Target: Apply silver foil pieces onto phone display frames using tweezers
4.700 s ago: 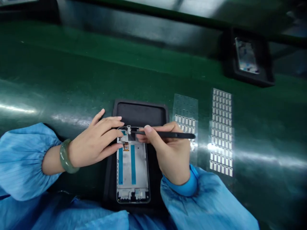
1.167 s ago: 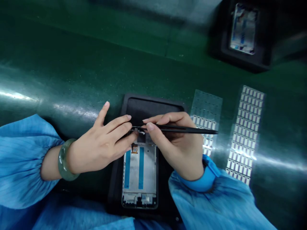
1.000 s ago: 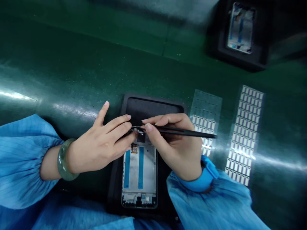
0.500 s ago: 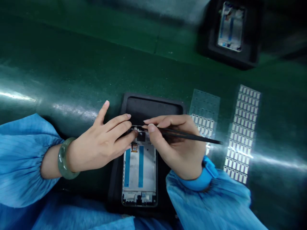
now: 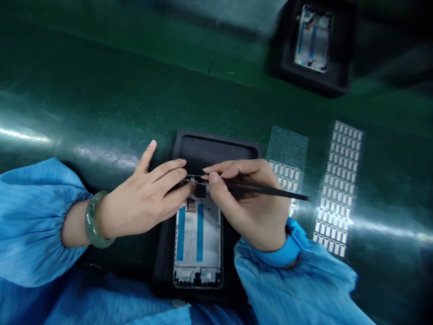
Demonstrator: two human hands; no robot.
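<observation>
My left hand is palm down with its fingers stretched and apart, one finger raised away from the others. A fingertip rests on the upper end of an opened phone frame, silvery inside with two blue strips and a small orange-gold connector. My right hand pinches black tweezers between thumb and fingers, their back end pointing right. The tweezer tips are at the phone's top edge, close to my left fingertips; whether they grip a part, I cannot tell. The phone lies in a black tray.
Right of the tray lie a clear sheet partly covered with small white pieces and a longer strip full of them. Farther back, a second black tray holds another phone frame. All rest on a green work surface.
The view has shifted slightly, so the far tray and sheets appear a little farther left. Both hands keep nearly the same pose at the phone's top end, the tweezers still held.
</observation>
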